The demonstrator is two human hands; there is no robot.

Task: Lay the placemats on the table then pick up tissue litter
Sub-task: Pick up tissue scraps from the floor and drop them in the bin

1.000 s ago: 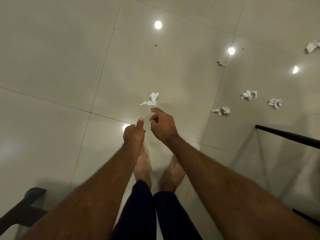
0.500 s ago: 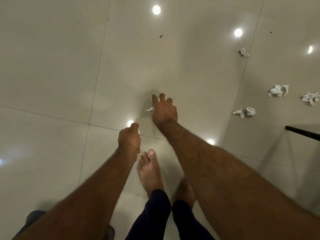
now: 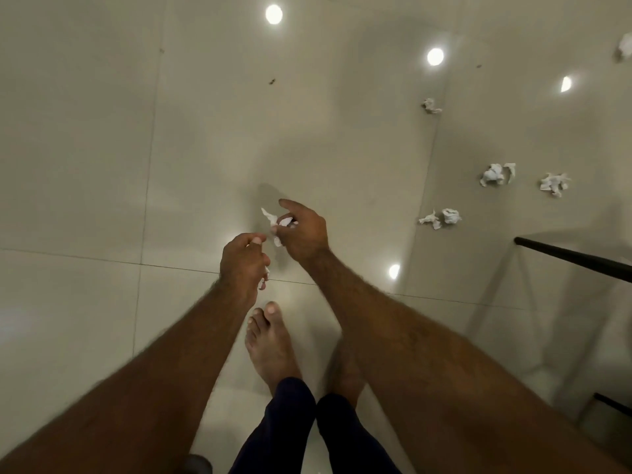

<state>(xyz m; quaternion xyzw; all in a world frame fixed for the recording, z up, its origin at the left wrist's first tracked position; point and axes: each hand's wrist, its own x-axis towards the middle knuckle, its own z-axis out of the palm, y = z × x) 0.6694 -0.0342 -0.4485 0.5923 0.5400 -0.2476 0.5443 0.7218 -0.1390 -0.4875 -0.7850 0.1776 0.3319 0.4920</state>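
Head view, steeply down (floor [image 3: 171,148] close)

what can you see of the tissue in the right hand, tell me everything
The tissue is a small white crumpled scrap, thin and soft-looking like paper. The right hand pinches it between thumb and fingertips, and it looks lifted off the glossy tiled floor. A pointed end sticks out to the left and another bit hangs down below the fingers; the rest is hidden inside the grip. It hangs just beyond the left hand, which does not touch it.

Tissue scraps [image 3: 492,174] on floor – seven; one more in hand; hands [image 3: 302,230] – two.
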